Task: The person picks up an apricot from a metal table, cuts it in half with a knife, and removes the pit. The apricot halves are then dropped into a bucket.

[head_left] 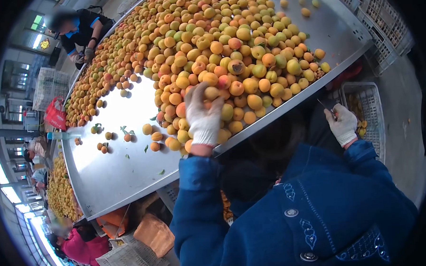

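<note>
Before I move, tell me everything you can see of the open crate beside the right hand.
The crate is pale, open-topped, apparently plastic, with slotted walls and rounded corners. It seems to stand upright on the grey floor, near the metal table. Yellow-orange fruit pieces lie inside against it. The gloved right hand, holding a knife, covers part of its left side; whether they touch, I cannot tell.

Red bag (56, 114), perhaps plastic, near pale crate (50, 88).

Apricots (237, 87) | yellow-orange, heaped on metal table (115, 173) | knife (321, 103) | in right hand (342, 123)
</note>
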The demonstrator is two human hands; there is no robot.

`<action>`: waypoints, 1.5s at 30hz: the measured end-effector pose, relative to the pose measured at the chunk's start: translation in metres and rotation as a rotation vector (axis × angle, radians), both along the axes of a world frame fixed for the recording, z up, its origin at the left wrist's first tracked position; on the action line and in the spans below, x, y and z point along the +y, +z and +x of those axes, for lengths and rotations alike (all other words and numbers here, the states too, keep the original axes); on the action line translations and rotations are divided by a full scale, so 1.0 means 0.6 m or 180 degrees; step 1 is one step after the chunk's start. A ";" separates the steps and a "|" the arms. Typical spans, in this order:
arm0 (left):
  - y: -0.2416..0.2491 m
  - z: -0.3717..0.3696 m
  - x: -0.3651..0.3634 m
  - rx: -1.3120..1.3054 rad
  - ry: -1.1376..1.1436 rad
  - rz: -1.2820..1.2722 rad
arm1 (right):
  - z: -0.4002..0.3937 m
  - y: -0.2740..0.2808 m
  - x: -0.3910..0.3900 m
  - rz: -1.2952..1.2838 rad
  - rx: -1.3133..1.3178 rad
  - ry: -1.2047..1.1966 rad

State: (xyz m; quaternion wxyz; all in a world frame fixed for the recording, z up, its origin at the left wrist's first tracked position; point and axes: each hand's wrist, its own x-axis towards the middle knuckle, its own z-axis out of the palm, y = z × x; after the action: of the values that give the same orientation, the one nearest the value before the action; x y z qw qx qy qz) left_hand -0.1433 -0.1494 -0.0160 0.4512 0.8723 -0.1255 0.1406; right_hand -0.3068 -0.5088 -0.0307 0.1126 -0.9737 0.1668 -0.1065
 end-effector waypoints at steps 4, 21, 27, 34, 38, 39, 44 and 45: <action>0.036 -0.019 -0.044 -0.0007 0.0097 0.0656 | -0.001 0.002 -0.004 0.0017 0.0101 -0.0056; -0.013 -0.170 0.045 0.0936 0.0999 0.1719 | -0.013 -0.008 -0.020 0.0215 -0.0174 0.0083; -0.041 -0.170 0.010 0.0492 0.1446 0.1735 | -0.014 -0.006 -0.016 0.0113 -0.0194 0.0070; -0.041 -0.158 0.015 -0.0538 0.0964 0.2048 | -0.011 -0.003 -0.013 0.0058 -0.0114 0.0063; -0.038 -0.127 0.029 -0.1020 0.0296 0.2142 | -0.010 -0.006 -0.013 -0.0023 -0.0395 0.0194; -0.038 -0.117 0.035 -0.1077 0.0037 0.2138 | -0.009 -0.003 -0.012 0.0017 -0.0357 0.0170; -0.017 -0.094 0.044 -0.1363 -0.0583 0.2413 | -0.003 0.017 -0.005 0.0134 0.0202 0.0009; -0.014 -0.092 0.042 -0.1437 -0.0644 0.2540 | -0.001 0.017 -0.006 0.0108 0.0439 -0.0029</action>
State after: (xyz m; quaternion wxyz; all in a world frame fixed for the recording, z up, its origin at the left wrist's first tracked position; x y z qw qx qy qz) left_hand -0.1987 -0.1240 -0.0246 0.0534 0.9086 -0.3491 0.2228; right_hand -0.3071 -0.5124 -0.0205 0.1168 -0.9759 0.1804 -0.0368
